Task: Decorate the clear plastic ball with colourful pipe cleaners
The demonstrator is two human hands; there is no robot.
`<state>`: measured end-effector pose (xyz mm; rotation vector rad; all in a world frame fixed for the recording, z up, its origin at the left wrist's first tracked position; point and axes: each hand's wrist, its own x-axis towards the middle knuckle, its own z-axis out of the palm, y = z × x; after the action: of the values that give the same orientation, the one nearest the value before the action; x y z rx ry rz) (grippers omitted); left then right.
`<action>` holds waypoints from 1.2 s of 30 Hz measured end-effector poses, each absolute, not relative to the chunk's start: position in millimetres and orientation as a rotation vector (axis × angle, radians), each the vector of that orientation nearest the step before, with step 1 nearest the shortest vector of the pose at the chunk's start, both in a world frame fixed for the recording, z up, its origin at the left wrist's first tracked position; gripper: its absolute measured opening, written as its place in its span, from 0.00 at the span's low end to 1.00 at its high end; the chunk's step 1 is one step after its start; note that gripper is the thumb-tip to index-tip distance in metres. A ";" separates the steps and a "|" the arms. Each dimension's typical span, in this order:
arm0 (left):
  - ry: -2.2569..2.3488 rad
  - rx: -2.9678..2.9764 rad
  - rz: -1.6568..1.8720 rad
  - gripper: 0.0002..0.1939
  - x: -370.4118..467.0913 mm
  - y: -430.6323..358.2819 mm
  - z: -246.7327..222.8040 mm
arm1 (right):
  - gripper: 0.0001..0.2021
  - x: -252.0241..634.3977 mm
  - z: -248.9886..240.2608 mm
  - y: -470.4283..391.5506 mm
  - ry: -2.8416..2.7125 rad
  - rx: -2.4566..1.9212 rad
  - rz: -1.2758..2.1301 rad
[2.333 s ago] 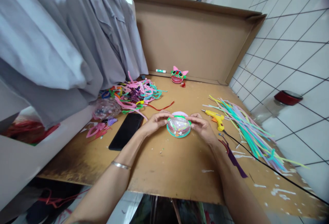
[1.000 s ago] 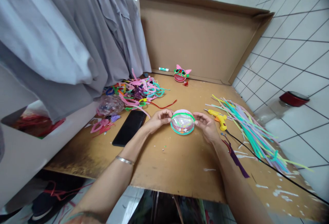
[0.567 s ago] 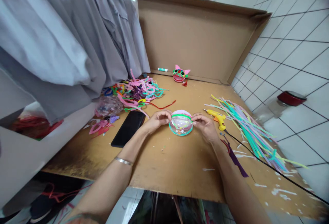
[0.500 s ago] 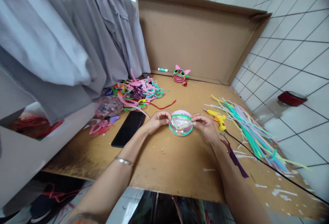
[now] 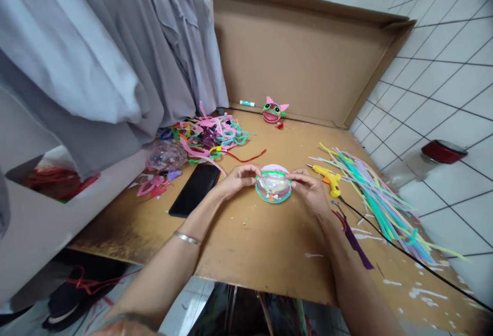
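Observation:
A clear round plastic shell [image 5: 273, 187] with a green and teal edging and a pink part at its top sits in front of me on the wooden table [image 5: 254, 254]. My left hand [image 5: 243, 178] pinches its left edge between thumb and fingers. On the opposite side, my right hand [image 5: 306, 184] pinches the upper right edge, where the green strip runs. Small white and orange bits show at the shell's lower part. A yellow glue gun [image 5: 329, 179] lies just right of my right hand.
A black phone [image 5: 194, 190] lies left of my left forearm, near tangled pipe cleaners [image 5: 215, 133]. Straight pipe cleaners [image 5: 377, 202] and a black cable [image 5: 385, 236] are at right. A finished-looking animal face [image 5: 273, 111] and glue stick [image 5: 247, 103] stand near the cardboard [image 5: 300, 58].
The whole view has shifted slightly, so things appear a little farther right. Both hands keep their grip on the shell, which appears tilted slightly differently.

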<state>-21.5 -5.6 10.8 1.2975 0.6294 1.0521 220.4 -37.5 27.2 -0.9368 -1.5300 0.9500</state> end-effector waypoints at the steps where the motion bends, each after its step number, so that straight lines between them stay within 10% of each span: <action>1: 0.626 1.299 1.055 0.12 -21.3 -5.6 10.5 | 0.08 220.4 27.2 -37.6 -1.524 -0.940 0.952; 36: 0.767 1.336 1.034 0.10 -19.3 -13.6 24.1 | 0.11 217.3 19.7 -34.6 -1.258 -1.037 1.041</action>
<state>-19.3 -13.6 24.1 1.3363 0.7667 1.0340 217.3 -34.6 19.7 -1.0372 -1.2581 1.0408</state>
